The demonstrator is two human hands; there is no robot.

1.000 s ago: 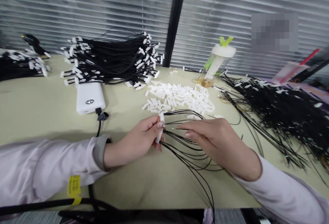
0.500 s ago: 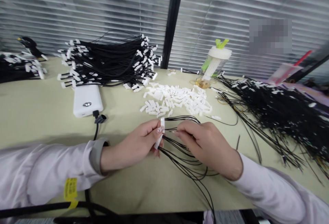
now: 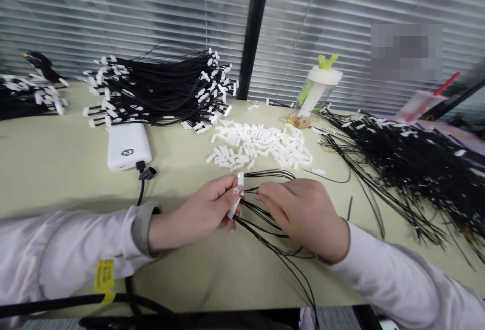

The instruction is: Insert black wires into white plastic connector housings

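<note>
Pinched between the thumb and fingers of my left hand (image 3: 202, 211) are white plastic connectors (image 3: 240, 179), held upright in a row. Several thin black wires (image 3: 265, 172) run out of their right side and loop round to the right and down past the table edge. My right hand (image 3: 303, 214) is closed, its thumb and forefinger pinching one thin black wire (image 3: 250, 191) a short way from the connectors. The wire's tip meets the connectors by my left thumb; how deep it sits I cannot tell.
Loose white connectors (image 3: 261, 144) lie in a pile beyond my hands. Behind are a bundle of finished-looking black cables (image 3: 162, 92) and a white power bank (image 3: 128, 148) with a cord. A clear bottle (image 3: 318, 92) stands at the back; loose black wires (image 3: 417, 168) are heaped at right.
My right hand has shifted slightly left, toward the connectors, with the wire still pinched. My left hand has barely moved.
</note>
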